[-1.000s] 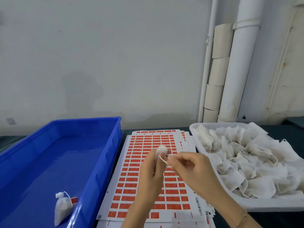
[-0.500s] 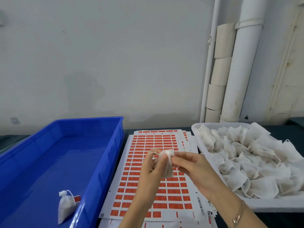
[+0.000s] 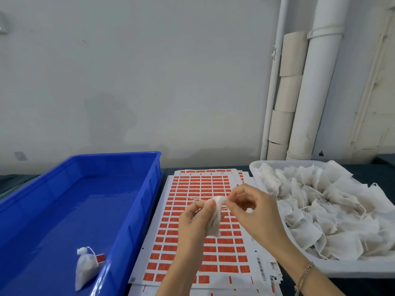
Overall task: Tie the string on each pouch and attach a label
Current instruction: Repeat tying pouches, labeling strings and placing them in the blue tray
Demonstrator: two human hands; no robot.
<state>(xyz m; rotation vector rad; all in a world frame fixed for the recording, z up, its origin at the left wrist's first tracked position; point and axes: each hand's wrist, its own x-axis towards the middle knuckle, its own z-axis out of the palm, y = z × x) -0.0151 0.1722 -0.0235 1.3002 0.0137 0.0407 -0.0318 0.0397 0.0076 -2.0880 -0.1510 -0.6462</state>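
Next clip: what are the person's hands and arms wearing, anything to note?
The left hand and right hand are bare, with no gloves. No sleeves show on either forearm. A thin gold-coloured chain bracelet sits on the right wrist; the left wrist shows nothing worn.

A dark, flat table top (image 3: 382,167) runs along the wall. On its left sits a deep blue rectangular plastic tray (image 3: 106,155). Just beside it, in the middle, lies a fanned stack of white paper sheets printed with rows of orange-red labels (image 3: 203,184). On the right stands a pale grey plastic tub (image 3: 352,272), right up against the stack.
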